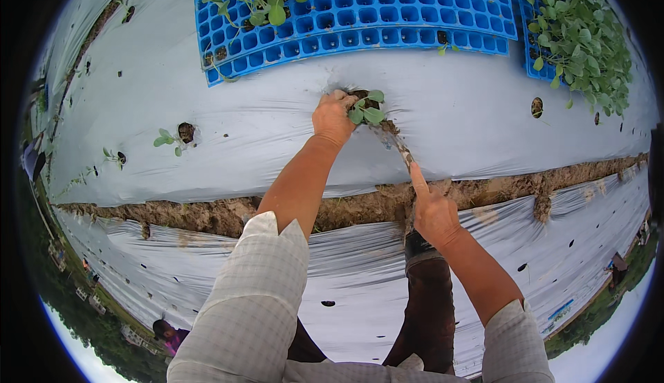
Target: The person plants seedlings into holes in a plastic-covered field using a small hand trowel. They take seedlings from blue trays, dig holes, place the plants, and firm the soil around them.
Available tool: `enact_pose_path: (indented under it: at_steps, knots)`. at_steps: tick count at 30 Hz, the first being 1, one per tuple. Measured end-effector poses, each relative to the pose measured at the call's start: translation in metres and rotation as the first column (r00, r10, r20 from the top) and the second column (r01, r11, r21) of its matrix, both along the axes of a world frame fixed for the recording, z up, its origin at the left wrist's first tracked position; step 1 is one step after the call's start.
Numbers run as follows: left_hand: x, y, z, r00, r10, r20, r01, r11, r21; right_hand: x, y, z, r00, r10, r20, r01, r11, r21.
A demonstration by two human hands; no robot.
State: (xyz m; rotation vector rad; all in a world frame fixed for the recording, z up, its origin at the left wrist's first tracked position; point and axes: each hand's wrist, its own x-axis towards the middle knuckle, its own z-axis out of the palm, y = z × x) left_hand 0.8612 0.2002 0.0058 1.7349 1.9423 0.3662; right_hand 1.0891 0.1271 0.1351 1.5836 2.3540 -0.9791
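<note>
My left hand [336, 117] is at the left edge of a planting hole [358, 94] in the pale plastic mulch film [270, 118], its fingertips in the dark soil beside a green leafy seedling [369, 109]. Whether the fingers pinch the seedling's stem is hidden. My right hand [434, 207] is closed around the handle of a muddy hand tool, likely a trowel [403, 147], with the index finger stretched along it. The tool's soil-covered tip is at the lower right edge of the hole.
Blue plastic seedling trays [358, 17], mostly empty cells, lie ahead; another tray of dense seedlings [581, 40] is at the right. Seedlings [165, 138] stand by holes at the left. A soil furrow [342, 211] separates the film-covered beds. Another person [171, 333] is at the lower left.
</note>
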Motion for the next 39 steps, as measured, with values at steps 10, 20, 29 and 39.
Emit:
enact_pose_path:
  at_steps: [10,20,29,39]
  knots:
    - [-0.051,0.034,0.035,0.843,0.301,0.445,-0.285,0.953,-0.105,0.014,-0.160,0.058,0.559,-0.818,-0.138,0.575,0.502,-0.646]
    - [-0.079,0.199,0.058,0.234,0.845,0.481,-0.841,0.424,-0.336,0.011,-0.177,0.067,0.594,-0.800,-0.085,0.458,0.423,-0.782]
    - [-0.040,0.084,0.116,0.363,0.671,0.646,-0.640,0.683,-0.351,0.018,-0.183,0.069,0.150,-0.975,0.164,0.350,-0.103,-0.931]
    - [-0.073,-0.150,0.274,-0.448,0.795,0.410,-0.054,0.433,-0.900,0.016,-0.175,0.152,0.135,-0.927,0.351,0.172,-0.327,-0.929]
